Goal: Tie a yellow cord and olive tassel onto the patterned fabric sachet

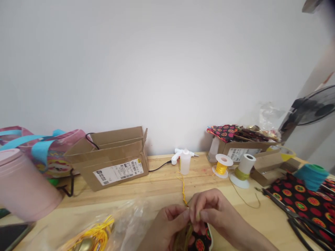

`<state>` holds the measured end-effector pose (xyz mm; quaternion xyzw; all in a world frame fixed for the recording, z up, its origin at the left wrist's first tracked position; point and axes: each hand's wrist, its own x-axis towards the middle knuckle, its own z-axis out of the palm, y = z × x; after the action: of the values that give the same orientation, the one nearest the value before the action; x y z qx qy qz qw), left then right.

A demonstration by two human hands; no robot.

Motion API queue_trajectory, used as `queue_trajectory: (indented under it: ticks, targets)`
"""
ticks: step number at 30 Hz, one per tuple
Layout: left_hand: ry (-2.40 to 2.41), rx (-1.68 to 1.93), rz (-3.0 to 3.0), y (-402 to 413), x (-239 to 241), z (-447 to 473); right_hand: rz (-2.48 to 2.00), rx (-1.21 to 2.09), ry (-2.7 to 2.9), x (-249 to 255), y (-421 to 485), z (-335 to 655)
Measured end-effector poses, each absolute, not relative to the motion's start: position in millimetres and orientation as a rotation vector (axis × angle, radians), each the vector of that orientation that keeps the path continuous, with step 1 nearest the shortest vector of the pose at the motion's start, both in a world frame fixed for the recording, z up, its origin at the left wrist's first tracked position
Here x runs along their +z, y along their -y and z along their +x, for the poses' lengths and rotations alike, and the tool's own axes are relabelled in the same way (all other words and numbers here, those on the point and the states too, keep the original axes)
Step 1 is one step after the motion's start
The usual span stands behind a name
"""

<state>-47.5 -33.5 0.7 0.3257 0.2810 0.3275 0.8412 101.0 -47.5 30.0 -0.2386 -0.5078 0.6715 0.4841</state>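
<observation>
My left hand (pixel 171 223) and my right hand (pixel 213 211) meet at the front middle of the table, fingertips together. Loops of olive-green cord (pixel 186 237) hang beneath my left fingers, which close on them. My right fingers are pinched against the left ones; what lies between them is hidden. A yellow twisted cord (pixel 183 190) runs from behind my fingers back to a small white plastic bottle (pixel 185 162). Under my hands lies a black fabric piece with red flower prints (pixel 201 243), partly covered by my right hand.
Cord spools (pixel 222 165) stand right of the bottle, before a filled cardboard box (pixel 235 151). Scissors (pixel 303 221) lie on patterned fabric (pixel 311 198) at right. Leftward are an open box (pixel 117 160), a pink cup (pixel 26 184) and plastic-bagged yellow cord (pixel 96 233).
</observation>
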Motion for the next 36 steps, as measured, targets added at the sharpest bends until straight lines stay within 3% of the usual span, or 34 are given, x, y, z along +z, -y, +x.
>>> queue_trajectory:
  ticks: [11,19,25,30,36]
  targets:
    - [-0.678,0.904,0.751,36,4,-46,-0.594,1.535,1.433,29,45,102]
    - [-0.651,0.698,0.62,45,25,-46,-0.865,1.129,1.449,45,38,111]
    - [-0.609,0.637,0.717,45,19,-46,-0.852,1.14,1.438,41,36,114]
    - [-0.569,0.759,0.758,44,21,-46,-0.644,1.34,1.3,36,36,111]
    - [-0.531,0.745,0.758,45,22,-46,-0.79,1.269,1.492,35,36,108]
